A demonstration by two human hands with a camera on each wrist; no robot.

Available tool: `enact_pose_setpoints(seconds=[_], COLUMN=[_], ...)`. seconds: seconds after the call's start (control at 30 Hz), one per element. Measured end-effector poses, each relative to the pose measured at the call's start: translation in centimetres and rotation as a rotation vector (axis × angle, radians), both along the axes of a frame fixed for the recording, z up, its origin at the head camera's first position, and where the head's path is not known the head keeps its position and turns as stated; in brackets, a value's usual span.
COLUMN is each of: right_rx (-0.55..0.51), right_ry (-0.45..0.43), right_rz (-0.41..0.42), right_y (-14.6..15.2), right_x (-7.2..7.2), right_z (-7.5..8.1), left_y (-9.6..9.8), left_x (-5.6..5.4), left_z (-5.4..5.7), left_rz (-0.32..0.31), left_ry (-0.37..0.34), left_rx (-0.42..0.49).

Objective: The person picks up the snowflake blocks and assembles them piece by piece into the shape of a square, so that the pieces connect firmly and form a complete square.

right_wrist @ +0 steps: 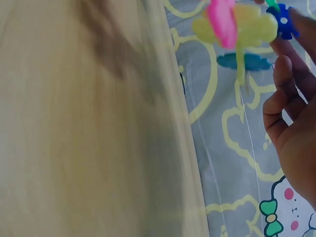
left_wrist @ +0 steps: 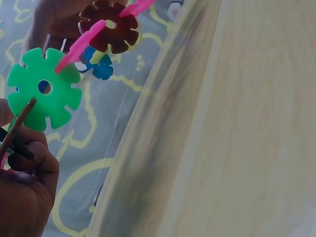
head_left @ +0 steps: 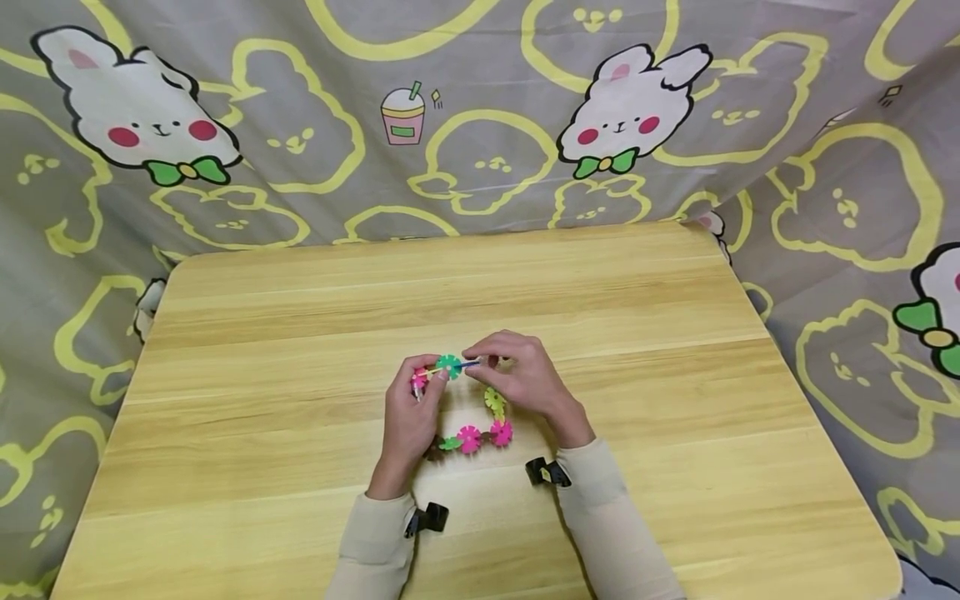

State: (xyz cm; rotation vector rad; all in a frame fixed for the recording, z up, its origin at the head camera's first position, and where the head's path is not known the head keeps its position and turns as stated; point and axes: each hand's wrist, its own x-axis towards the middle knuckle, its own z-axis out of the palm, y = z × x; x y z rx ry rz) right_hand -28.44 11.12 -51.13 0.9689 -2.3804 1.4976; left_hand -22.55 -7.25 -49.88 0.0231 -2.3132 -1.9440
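Observation:
Notched plastic snowflake discs are joined into a curved chain. Between my hands in the head view, a green disc (head_left: 448, 365) faces up, with a yellow disc (head_left: 427, 372) edge-on to its left. My left hand (head_left: 408, 417) pinches the chain at this yellow and green part. To the right, my right hand (head_left: 528, 375) holds a blue disc (head_left: 468, 364) with thumb and fingertips, beside the green disc. The chain bends below through a yellow disc (head_left: 493, 400) and pink discs (head_left: 469, 439). In the left wrist view, another green disc (left_wrist: 61, 106) hangs near my left fingers.
The wooden table (head_left: 247, 400) extends around the hands. Behind it hangs a grey patterned curtain (head_left: 480, 75), which also covers both sides. Dark wrist straps (head_left: 431, 518) sit on the beige sleeves (head_left: 375, 537).

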Motion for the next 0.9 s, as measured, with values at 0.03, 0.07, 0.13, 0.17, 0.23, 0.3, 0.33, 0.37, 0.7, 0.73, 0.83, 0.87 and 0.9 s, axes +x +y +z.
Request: enact_pose_setpoints(seconds=[0.03, 0.07, 0.13, 0.17, 0.23, 0.3, 0.33, 0.37, 0.7, 0.73, 0.83, 0.87, 0.9], right_rx=[0.000, -0.004, -0.003, 0.007, 0.034, 0.071, 0.093, 0.114, 0.228, 0.232, 0.240, 0.240, 0.238], right_ry=[-0.015, -0.033, -0.072, -0.092, -0.134, -0.186, -0.216, -0.245, -0.469, -0.477, -0.496, -0.501, -0.507], right_rz=[-0.013, -0.028, -0.079, -0.112, -0.174, -0.218, -0.231, -0.236, -0.186, -0.183, -0.174, -0.170, -0.168], right_y=[0.2, 0.4, 0.7, 0.8, 1.0, 1.2, 1.2, 1.2, 0.9, 0.9, 0.9, 0.9, 1.0], right_x=[0.0, -0.1, -0.2, -0.2, -0.3, -0.5, -0.5, -0.6, -0.8, -0.7, -0.7, -0.6, -0.6], right_z=[0.0, 0.0, 0.0, 0.0, 0.1, 0.0, -0.1, -0.1, -0.6, -0.7, -0.8, -0.8, -0.8], left_y=[0.0, 0.1, 0.1, 0.1, 0.1, 0.1, 0.1, 0.1, -0.1, -0.1, -0.1, -0.1, -0.1], left_x=[0.1, 0.2, 0.2, 0.2, 0.3, 0.3, 0.3, 0.3, 0.2, 0.2, 0.2, 0.2, 0.2], left_z=[0.4, 0.7, 0.8, 0.9, 0.8, 0.7, 0.7, 0.7, 0.4, 0.4, 0.4, 0.4, 0.4], left_rz=[-0.001, -0.001, 0.003, 0.004, 0.008, 0.012, 0.013, 0.016, 0.031, 0.031, 0.033, 0.034, 0.034], left_ry=[-0.003, -0.005, -0.011, -0.011, -0.005, 0.004, 0.009, 0.014, 0.009, 0.009, 0.020, 0.029, 0.038], left_rx=[-0.004, -0.009, -0.016, -0.017, -0.014, -0.009, -0.007, -0.005, 0.005, 0.006, 0.008, 0.008, 0.006])
